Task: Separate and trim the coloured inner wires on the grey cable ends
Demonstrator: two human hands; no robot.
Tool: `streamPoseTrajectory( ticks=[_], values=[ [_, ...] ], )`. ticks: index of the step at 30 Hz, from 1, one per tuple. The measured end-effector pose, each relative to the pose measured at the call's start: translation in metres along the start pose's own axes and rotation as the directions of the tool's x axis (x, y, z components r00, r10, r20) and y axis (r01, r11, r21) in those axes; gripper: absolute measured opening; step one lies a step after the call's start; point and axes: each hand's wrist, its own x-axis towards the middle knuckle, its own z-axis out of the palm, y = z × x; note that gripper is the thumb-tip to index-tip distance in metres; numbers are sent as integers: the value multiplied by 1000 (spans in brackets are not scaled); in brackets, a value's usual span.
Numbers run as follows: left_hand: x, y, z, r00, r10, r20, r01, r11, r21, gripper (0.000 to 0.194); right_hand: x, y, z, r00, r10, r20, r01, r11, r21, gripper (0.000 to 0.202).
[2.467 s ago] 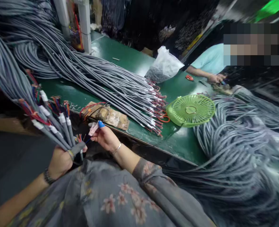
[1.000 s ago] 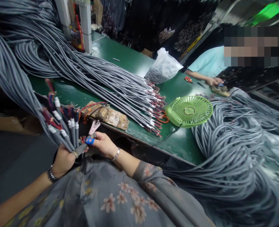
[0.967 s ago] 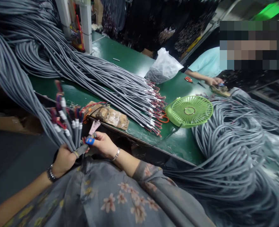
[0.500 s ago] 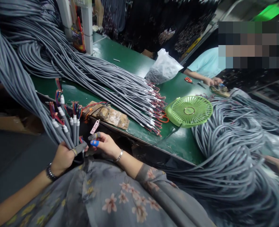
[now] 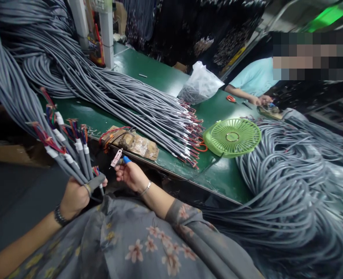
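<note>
Head view: your left hand [image 5: 74, 197] is clenched round a fistful of grey cables [image 5: 72, 161], low left, off the table edge & over your lap. Cable ends stick up out of the fist, white collars w/ red/blue stripped wires fanned above; the rest of that bundle runs up & off to the upper left. Your right hand [image 5: 132, 176] sits just right of it, near but apart, fingers pinched on a small pink tag [image 5: 116, 157] held up at a tilt; a blue cap [image 5: 126, 159] covers one fingertip right beside the tag.

Behind the hands, on the green table [image 5: 160, 75], a brown taped block [image 5: 130, 141] w/ red wire lies at the near edge. A big spread of grey cables [image 5: 136, 104] crosses the table diagonally, stripped ends pointing right, nearly touching a green fan [image 5: 232, 136] lying face up. More grey cable is piled at right [image 5: 290, 186], spilling over the edge. A clear plastic bag [image 5: 200, 83] stands further back. Far right, a co-worker's hand [image 5: 261, 100] rests on the table, red scissors [image 5: 231, 99] just beside it.
</note>
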Motion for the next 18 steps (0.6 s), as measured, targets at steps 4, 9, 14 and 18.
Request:
streamPoseTrajectory(
  ticks=[4, 9, 14, 18],
  values=[
    [3, 1, 13, 996, -19, -82, 11, 995, -95, 27, 6, -8, 2, 994, -46, 104, 53, 997, -64, 55],
    [6, -1, 24, 993, -44, -111, 26, 988, -155, 28, 14, -1, 2, 943, -320, -92, 288, 922, -259, 64],
    [8, -5, 23, 993, -50, -108, 35, 990, -135, 33, 21, -3, 7, 980, -198, -21, 197, 979, -60, 65],
    [10, -11, 20, 994, -38, -105, 28, 995, -99, 30, 26, -4, 13, 991, -122, -48, 127, 987, 100, 58]
  ],
)
